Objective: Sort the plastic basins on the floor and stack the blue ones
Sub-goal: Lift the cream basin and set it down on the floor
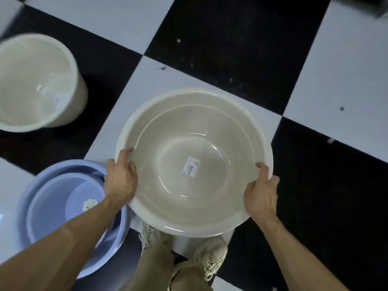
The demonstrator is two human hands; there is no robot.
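Note:
A large beige basin [184,127] with a white label inside fills the middle of the view, held above the floor. My left hand [120,177] grips its left rim and my right hand [261,190] grips its right rim. At the lower left, blue basins [52,185] sit nested one inside another on the floor, partly hidden by my left forearm. A deeper cream basin [39,80] stands on the floor at the upper left.
The floor [241,49] is a black and white checkerboard of large tiles, with small specks of debris. My shoes [210,257] and trouser legs show at the bottom centre, under the beige basin.

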